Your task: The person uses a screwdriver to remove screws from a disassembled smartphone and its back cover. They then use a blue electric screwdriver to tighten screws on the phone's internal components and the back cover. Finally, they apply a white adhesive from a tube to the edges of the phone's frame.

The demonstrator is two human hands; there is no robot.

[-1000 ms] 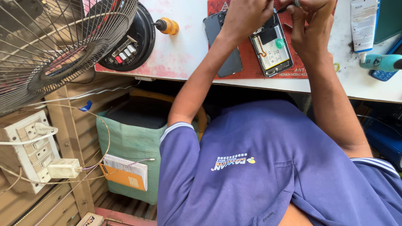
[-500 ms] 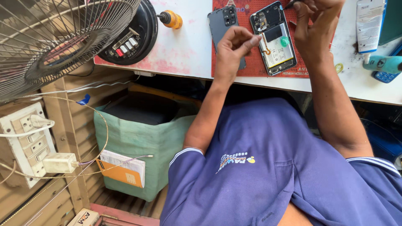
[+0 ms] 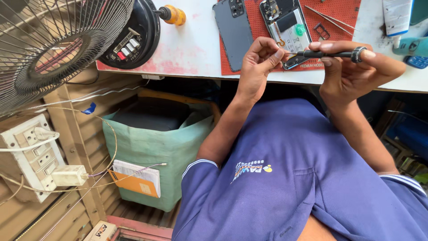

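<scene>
- A black screwdriver (image 3: 330, 54) is gripped level in the right hand (image 3: 352, 71), held just above the near edge of the white table (image 3: 196, 44).
- Its tip is pinched by the fingertips of the left hand (image 3: 258, 62).
- An opened phone (image 3: 287, 31) is laid on a red mat (image 3: 343, 22), beside its grey back cover (image 3: 234, 31).
- Tweezers (image 3: 327, 18) are seen further back.
</scene>
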